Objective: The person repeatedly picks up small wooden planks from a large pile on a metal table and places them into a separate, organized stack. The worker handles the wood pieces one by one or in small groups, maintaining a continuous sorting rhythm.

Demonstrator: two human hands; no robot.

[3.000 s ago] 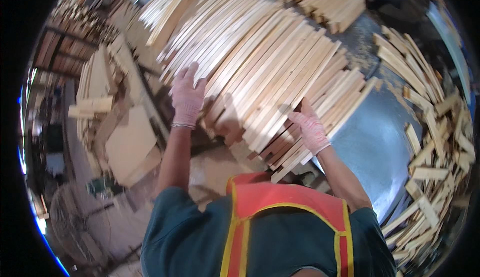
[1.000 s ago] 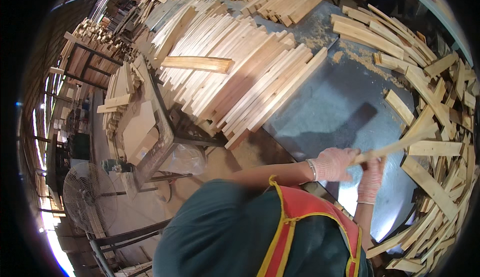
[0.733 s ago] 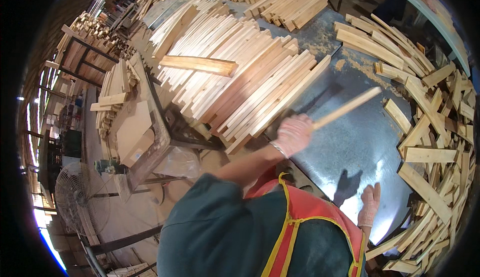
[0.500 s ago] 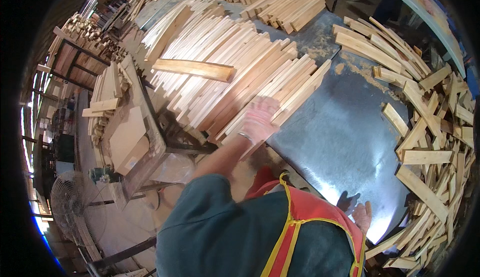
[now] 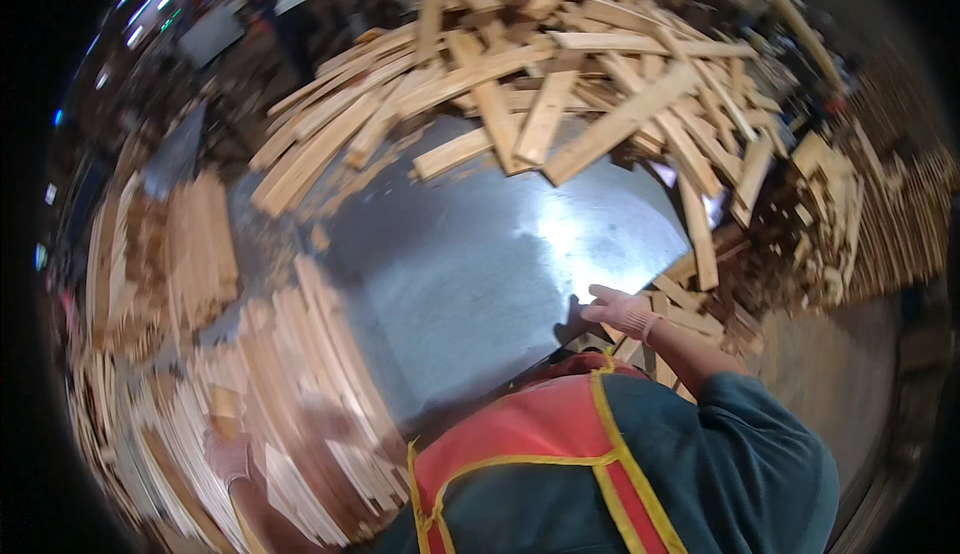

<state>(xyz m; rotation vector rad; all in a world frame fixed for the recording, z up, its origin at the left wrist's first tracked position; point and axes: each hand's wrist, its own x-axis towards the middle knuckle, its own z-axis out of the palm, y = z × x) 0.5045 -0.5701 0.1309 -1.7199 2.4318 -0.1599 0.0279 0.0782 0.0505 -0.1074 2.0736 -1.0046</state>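
We've dropped the slat on the left stack (image 5: pixel 300 384), left hand (image 5: pixel 228 454) open on it (blurred), right hand (image 5: pixel 622 311) open, empty, now at the near-right slats (image 5: pixel 690 304) beside the metal table (image 5: pixel 480 254).

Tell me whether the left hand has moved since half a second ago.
Yes. The left hand has slid outward along the sorted slat stack, away from the metal table.

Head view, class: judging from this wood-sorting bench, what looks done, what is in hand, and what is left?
Done: many slats lie side by side in the ordered stacks at the left. In hand: the left hand rests on those stacks, blurred, its grip unclear; the right hand lies open at the edge of the metal table, holding nothing. Left: a jumbled heap of boards at the far side.
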